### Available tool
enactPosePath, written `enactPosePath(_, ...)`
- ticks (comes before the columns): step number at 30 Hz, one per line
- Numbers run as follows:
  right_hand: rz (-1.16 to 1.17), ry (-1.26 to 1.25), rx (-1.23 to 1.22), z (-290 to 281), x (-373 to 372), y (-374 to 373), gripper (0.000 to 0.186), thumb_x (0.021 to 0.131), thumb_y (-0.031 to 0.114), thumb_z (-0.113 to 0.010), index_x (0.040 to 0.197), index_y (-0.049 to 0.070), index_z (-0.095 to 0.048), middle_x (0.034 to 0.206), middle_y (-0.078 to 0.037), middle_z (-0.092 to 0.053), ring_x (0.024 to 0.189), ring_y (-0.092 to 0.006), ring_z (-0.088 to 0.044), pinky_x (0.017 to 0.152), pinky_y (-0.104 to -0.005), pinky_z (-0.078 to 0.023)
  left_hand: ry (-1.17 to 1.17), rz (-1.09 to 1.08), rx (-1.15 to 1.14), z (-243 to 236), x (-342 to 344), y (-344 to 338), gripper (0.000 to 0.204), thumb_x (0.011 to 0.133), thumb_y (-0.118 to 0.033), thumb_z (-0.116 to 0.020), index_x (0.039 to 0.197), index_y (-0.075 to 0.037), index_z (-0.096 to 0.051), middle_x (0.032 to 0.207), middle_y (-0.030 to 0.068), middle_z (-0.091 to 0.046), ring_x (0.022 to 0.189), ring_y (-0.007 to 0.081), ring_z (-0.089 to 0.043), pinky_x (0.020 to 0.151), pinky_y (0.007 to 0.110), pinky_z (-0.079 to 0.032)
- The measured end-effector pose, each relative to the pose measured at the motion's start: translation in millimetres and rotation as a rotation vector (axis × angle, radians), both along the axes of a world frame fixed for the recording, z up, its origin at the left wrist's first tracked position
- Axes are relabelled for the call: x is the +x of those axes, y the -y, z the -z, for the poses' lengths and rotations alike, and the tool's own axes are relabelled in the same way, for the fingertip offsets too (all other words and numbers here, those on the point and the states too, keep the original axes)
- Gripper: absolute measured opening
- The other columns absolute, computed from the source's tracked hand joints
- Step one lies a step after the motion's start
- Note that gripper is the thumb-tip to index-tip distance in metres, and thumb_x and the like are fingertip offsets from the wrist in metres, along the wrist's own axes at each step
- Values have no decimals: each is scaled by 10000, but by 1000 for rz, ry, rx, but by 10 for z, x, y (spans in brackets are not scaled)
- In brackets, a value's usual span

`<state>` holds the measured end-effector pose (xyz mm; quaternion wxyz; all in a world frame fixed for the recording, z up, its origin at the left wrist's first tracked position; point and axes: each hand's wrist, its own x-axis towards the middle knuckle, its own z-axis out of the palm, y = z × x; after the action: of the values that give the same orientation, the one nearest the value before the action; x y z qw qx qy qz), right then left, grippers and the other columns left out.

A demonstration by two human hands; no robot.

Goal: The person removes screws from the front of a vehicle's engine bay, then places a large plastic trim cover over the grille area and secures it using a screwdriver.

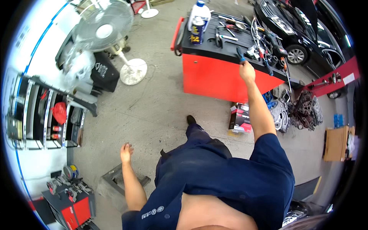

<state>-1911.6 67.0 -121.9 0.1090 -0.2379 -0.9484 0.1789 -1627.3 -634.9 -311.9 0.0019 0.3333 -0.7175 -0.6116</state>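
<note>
My right hand (247,71) is stretched out to the near edge of the tool cart. Its fingers are closed around a tool with a blue handle (240,54), whose working end I cannot make out. Tools lie scattered on the black cart top (226,49), among them pliers (218,39) and a white marker-like stick (229,38). A dark spray can (197,31) and a white jug with a blue cap (201,14) stand at the cart's left end. My left hand (126,152) hangs low over the floor, fingers apart, holding nothing.
A pedestal fan (104,31) and a black bin (105,72) stand left of the red cart (214,76). On the floor right of it are a carton (240,119) and engine parts (304,111). A metal frame (115,178) lies below my left hand. A black car (295,34) is far right.
</note>
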Motion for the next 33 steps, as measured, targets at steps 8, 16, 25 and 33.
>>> enactPosePath(8,-128,60,362,-332,-1458,594,476,914,456,-544,1055,46,-742,1222,-161,-664,1187,-332,-584,1020,-456,-390,500,149,63,491,854,-915,309,986,-299,-604,1113,-24,-663,863,102,-704,669,155,-632,572,328,-483)
enactPosePath(16,-131,329,193,-334,-1935,45,414,881,395,-620,979,16,-755,1024,-196,-740,977,-365,-719,872,-457,-565,411,983,-626,808,932,-775,341,979,-283,-473,1114,-28,-654,1016,205,-717,843,382,-675,780,463,-548)
enactPosePath(25,-880,-180,276,77,-2128,609,254,909,254,-643,1096,82,-639,1102,-82,-632,1102,-279,-608,947,-394,-508,531,-32,206,26,-82,-1208,314,1006,-221,-572,1216,13,-582,906,98,-689,609,134,-624,485,243,-454)
enactPosePath(33,-1054,-70,388,362,-2331,475,171,915,219,-627,969,58,-613,993,-100,-643,993,-290,-628,891,-406,-516,572,-154,169,134,123,-1261,357,999,-235,-572,1227,39,-580,948,132,-711,615,152,-638,506,272,-484)
